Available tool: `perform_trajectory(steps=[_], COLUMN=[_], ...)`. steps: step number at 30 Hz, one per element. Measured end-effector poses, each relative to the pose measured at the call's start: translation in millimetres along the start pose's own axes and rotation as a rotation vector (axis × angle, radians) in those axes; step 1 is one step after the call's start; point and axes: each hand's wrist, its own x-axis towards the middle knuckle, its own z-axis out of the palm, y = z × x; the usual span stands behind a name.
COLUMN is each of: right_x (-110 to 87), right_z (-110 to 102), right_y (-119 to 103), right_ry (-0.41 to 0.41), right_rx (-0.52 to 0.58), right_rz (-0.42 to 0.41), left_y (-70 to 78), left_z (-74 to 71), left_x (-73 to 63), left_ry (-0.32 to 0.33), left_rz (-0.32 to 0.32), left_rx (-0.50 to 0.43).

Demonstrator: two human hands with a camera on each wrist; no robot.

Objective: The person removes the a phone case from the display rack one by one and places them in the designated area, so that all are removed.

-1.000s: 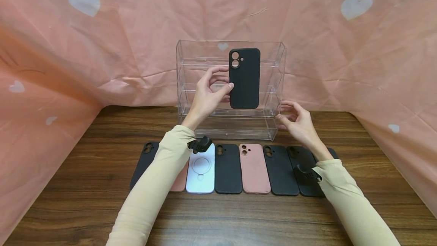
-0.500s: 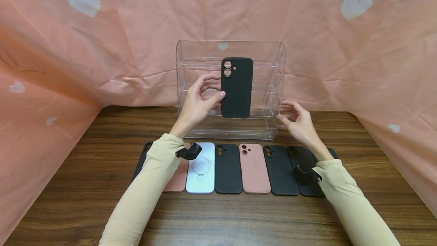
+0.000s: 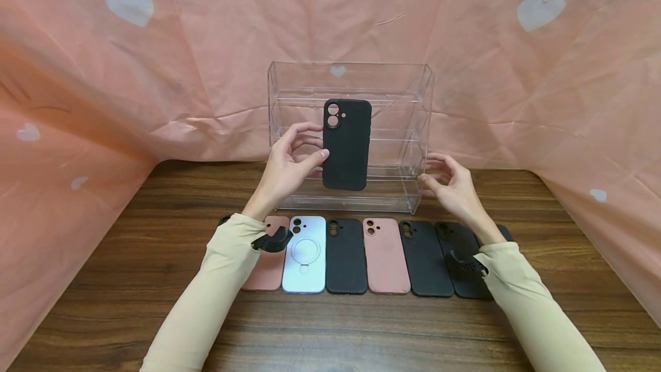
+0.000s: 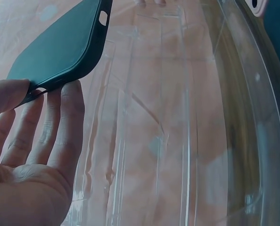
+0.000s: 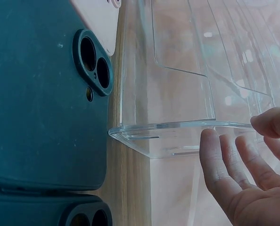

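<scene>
My left hand [image 3: 289, 159] pinches a black phone case [image 3: 347, 145] by its left long edge, thumb in front and fingers behind. The case stands upright in the air in front of a clear acrylic display rack [image 3: 397, 205]. In the left wrist view, the thumb and fingertips meet on the rim of the case [image 4: 60, 44]. My right hand [image 3: 450, 185] holds the rack's right side wall, thumb at its front edge and fingers on the outer side, as the right wrist view shows with the rack wall [image 5: 177, 125].
A row of phone cases lies on the wooden table [image 3: 330, 332] before the rack: a white case [image 3: 304, 271] with a ring, pink cases [image 3: 386, 263] and black cases [image 3: 346, 263]. My left forearm covers one at the left. Pink cloth [image 3: 222, 27] hangs behind and at both sides.
My left hand has brought the black phone case down and to the left across the front of the rack. The right hand stays at the rack's right side.
</scene>
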Motion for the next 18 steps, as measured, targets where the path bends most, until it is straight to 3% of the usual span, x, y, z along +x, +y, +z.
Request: perform_trajectory(steps=[12,18], right_x=[0.1,1.7], right_z=[1,0], right_y=[0,0], right_ry=[-0.008,-0.001], right_rx=[-0.004,-0.007], right_rz=[0.011,0.004], left_y=[-4.0,-4.4], left_z=[-13.5,-20.5], left_x=[-13.5,-19.9], left_ry=[-0.001,0.000], left_rz=[0.007,-0.020], left_rx=[0.036,0.050])
